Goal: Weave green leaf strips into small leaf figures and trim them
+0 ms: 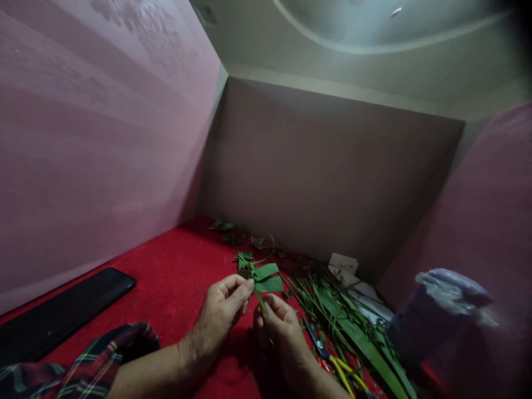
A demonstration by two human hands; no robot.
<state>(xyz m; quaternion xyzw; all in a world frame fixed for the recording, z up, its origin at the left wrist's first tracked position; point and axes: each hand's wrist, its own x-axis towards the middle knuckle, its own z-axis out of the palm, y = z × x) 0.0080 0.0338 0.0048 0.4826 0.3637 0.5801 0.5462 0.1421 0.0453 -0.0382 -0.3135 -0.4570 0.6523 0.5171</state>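
Observation:
Between thumb and fingers, my left hand [226, 305] pinches a small folded piece of green leaf [268, 278], with two flat blades sticking out to the right. My right hand [280, 327] is closed on a narrow leaf strip [261, 301] that runs down from that piece. Both hands are close together above the red cloth. Just right of my right hand lie scissors [332, 354] with yellow handles and dark blades. A heap of long green leaves [344, 316] spreads beside and behind them.
Vine leaves [257, 241] lie at the back of the red cloth [174, 277]. A long black object [75, 305] rests at the left by the pink wall [103, 166]. White paper [343, 264] stands behind the heap. A purple container [440, 316] with clear plastic is at the right.

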